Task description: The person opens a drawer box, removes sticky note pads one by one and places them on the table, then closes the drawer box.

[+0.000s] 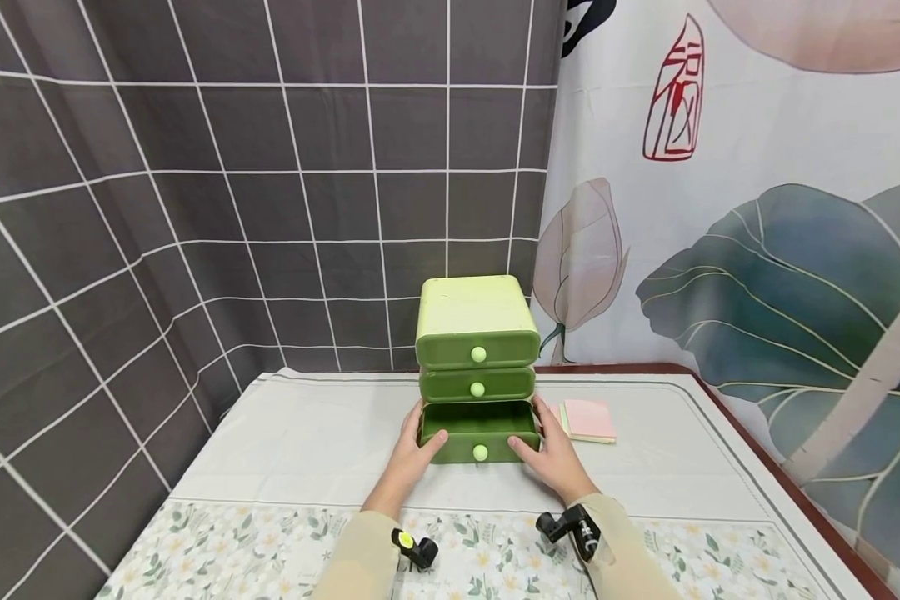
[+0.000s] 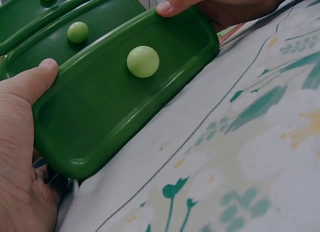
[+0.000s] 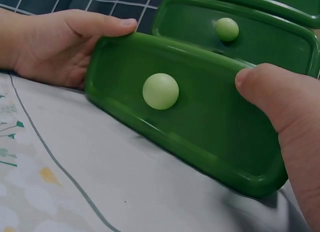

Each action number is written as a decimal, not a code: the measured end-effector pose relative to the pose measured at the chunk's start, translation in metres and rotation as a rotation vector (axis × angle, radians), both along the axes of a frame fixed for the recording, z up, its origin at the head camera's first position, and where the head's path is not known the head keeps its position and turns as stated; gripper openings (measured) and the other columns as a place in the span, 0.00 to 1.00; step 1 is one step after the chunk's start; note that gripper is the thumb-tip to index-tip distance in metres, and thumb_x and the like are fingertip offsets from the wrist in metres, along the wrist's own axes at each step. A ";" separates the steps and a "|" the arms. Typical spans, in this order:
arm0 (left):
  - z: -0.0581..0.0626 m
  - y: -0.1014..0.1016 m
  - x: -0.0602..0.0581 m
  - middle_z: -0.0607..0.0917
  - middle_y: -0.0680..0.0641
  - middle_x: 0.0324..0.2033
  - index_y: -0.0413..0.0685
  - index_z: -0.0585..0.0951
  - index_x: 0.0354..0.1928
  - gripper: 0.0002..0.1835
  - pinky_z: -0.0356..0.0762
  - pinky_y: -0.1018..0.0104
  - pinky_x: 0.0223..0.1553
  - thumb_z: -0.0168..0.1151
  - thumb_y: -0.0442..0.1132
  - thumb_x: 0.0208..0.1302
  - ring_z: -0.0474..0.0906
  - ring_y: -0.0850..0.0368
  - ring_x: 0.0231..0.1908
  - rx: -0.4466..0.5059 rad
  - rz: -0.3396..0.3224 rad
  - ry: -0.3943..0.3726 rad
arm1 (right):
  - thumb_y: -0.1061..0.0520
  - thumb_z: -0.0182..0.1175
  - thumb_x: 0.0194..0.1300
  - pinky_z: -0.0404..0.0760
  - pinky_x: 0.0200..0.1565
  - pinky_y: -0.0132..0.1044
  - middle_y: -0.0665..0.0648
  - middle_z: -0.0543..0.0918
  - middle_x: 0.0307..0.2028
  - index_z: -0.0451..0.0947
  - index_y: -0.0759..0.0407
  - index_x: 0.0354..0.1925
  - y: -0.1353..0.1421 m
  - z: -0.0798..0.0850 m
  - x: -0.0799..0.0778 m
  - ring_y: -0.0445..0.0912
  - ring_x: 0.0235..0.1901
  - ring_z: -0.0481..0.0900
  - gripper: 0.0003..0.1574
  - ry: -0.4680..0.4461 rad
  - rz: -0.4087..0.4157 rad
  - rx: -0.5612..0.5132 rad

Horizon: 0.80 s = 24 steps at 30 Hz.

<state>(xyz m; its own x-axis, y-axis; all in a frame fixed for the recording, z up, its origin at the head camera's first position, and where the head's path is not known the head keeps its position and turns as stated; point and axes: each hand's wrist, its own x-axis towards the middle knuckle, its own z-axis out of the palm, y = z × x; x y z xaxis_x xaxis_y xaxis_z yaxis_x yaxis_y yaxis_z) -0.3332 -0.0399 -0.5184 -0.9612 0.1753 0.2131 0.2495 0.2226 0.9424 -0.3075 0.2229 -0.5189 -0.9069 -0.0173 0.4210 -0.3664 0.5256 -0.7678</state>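
Note:
A small green drawer unit (image 1: 480, 308) with a pale lid and three drawers stands at the back of the table. Its bottom drawer (image 1: 461, 451) is pulled out toward me, its dark green inside bare in the head view. My left hand (image 1: 408, 454) grips that drawer's left end, thumb over the top edge of the front. At the opposite end my right hand (image 1: 555, 458) holds it the same way, fingers along the side. Between the thumbs sits a round pale green knob (image 2: 143, 61). Above, the middle drawer (image 3: 195, 27) and the top drawer (image 1: 450, 352) are pushed in.
Pink and yellowish sticky notes (image 1: 588, 419) lie just right of the drawer unit. A white cloth with a floral front band (image 1: 270, 542) covers the table (image 1: 315, 425). Behind stand a dark gridded curtain (image 1: 330, 208) and a leaf-printed curtain (image 1: 720, 250).

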 end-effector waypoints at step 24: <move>-0.001 0.011 -0.001 0.47 0.44 0.69 0.56 0.43 0.72 0.35 0.44 0.46 0.64 0.44 0.51 0.69 0.43 0.47 0.68 -0.098 0.031 0.079 | 0.45 0.48 0.68 0.54 0.63 0.52 0.66 0.48 0.69 0.37 0.64 0.71 -0.013 -0.003 -0.001 0.56 0.67 0.49 0.46 -0.015 -0.129 0.259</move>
<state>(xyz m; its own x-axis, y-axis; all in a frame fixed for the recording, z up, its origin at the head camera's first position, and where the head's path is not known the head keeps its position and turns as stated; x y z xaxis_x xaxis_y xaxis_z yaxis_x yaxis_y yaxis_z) -0.3338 -0.0287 -0.5193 -0.9474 0.1696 0.2714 0.3136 0.3217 0.8934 -0.3081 0.2098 -0.5218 -0.9145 -0.0069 0.4044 -0.2738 0.7466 -0.6064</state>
